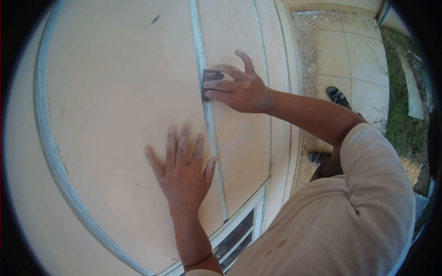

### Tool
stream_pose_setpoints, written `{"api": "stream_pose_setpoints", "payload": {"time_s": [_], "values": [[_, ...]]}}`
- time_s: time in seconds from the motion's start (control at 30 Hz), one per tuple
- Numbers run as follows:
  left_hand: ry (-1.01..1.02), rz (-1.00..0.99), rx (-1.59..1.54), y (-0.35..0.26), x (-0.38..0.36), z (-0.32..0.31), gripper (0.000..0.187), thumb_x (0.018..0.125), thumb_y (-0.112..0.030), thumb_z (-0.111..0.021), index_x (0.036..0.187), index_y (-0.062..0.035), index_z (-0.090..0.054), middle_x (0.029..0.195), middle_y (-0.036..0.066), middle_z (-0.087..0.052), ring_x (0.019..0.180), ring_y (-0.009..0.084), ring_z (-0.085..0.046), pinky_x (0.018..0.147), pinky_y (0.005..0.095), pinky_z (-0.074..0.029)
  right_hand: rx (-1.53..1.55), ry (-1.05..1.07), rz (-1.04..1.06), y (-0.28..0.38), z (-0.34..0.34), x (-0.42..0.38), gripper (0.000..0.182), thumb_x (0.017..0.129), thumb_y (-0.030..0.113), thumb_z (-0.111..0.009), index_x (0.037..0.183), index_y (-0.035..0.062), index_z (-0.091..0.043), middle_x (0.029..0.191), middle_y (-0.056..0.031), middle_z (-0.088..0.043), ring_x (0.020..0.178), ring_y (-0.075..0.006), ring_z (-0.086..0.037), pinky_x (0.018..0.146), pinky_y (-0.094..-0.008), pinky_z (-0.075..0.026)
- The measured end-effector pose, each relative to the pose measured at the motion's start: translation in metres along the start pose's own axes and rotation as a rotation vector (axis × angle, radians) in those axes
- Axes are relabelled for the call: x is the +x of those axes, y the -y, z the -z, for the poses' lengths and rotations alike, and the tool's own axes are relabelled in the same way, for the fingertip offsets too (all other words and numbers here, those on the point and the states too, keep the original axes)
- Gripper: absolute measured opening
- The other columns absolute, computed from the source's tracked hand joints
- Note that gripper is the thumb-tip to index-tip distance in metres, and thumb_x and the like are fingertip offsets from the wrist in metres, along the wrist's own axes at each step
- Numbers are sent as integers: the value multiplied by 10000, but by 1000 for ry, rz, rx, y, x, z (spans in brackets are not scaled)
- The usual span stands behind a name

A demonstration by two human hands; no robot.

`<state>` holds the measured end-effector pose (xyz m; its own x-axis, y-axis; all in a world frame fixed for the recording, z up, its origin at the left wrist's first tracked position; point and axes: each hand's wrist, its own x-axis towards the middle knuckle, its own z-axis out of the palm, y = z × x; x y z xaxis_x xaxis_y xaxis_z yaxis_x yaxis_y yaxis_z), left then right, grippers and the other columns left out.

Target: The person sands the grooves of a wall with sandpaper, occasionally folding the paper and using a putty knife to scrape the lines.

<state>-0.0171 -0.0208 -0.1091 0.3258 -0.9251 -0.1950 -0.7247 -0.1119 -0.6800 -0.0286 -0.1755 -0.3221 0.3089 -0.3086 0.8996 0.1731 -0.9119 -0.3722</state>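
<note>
My right hand [244, 92] gripped a dark-brown rectangular abrasive-looking pad [210, 75] against the narrow pale-grey strip [198, 37] on the peach-painted wall [115, 87], presumably for even pressure. My left hand [184, 177] lay flat and splayed on that wall, apparently bracing me.

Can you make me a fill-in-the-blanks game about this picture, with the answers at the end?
1. The left hand lies flat on the wall, holding ____.
2. The dark pad touching the pale strip is in the ____ hand.
3. Next to the paving there is green ____.

Missing words: nothing; right; grass.
</note>
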Motion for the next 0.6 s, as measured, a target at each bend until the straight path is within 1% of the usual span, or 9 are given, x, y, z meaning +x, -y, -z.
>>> {"api": "stream_pose_setpoints", "payload": {"time_s": [0.03,0.17,0.3,0.33,0.37,0.47,0.5,0.57,0.6], "values": [[11,4,-3,0,-1,0,449,808,-482,-707,1198,-262,-672,1425,-15,-517,1394,221,-393,1165,653,-103,-145,-31,-211,-3,2,5,77,832,217,-698,906,223,-721,1030,121,-636,1152,-150,-539,1064,-572,-336],[-20,-23,11,1,1,-2,443,821,-496,-671,1184,-242,-679,1418,-15,-512,1395,204,-383,1149,680,-99,171,29,209,2,-9,-20,147,819,216,-692,963,222,-721,1062,112,-650,1160,-158,-542,1037,-540,-367],[14,-36,-17,3,10,12,450,801,-430,-726,1204,-237,-672,1422,12,-517,1386,237,-405,1177,614,-143,-44,-7,13,-23,-12,-4,134,831,226,-694,962,221,-722,1061,105,-651,1163,-154,-546,994,-518,-402],[25,-56,-32,5,18,18,452,793,-404,-742,1203,-228,-671,1420,19,-518,1382,242,-409,1180,594,-173,93,-7,188,-22,-12,-3,153,815,210,-699,965,220,-722,1073,100,-656,1158,-161,-553,986,-508,-403],[28,-53,-28,8,26,25,452,793,-404,-742,1203,-228,-671,1420,19,-518,1382,242,-409,1180,594,-173,98,-10,189,-27,-11,-1,153,815,210,-699,965,220,-722,1073,100,-656,1158,-161,-553,986,-508,-403],[-16,-91,-59,22,57,38,447,784,-353,-759,1199,-214,-670,1416,28,-521,1374,247,-421,1174,557,-237,-100,-5,-136,-50,-3,18,125,836,207,-677,950,228,-724,1046,104,-636,1153,-160,-551,966,-522,-434],[-33,-105,-60,26,68,39,442,786,-342,-759,1198,-209,-669,1412,28,-525,1370,247,-425,1169,554,-252,-90,-2,-124,-52,-5,18,125,836,207,-677,950,228,-724,1046,104,-636,1153,-160,-551,966,-522,-434],[-46,-140,-61,32,86,37,438,787,-331,-758,1196,-205,-668,1407,29,-529,1367,248,-429,1165,551,-266,210,15,212,-55,-12,9,84,834,230,-698,913,224,-724,1018,105,-639,1145,-141,-551,966,-528,-432],[-42,-152,-59,34,92,33,418,800,-340,-744,1188,-203,-672,1399,30,-537,1365,247,-432,1165,555,-263,168,-19,219,-64,-5,14,85,839,257,-709,910,212,-724,1011,95,-640,1127,-138,-561,967,-500,-452]]}}
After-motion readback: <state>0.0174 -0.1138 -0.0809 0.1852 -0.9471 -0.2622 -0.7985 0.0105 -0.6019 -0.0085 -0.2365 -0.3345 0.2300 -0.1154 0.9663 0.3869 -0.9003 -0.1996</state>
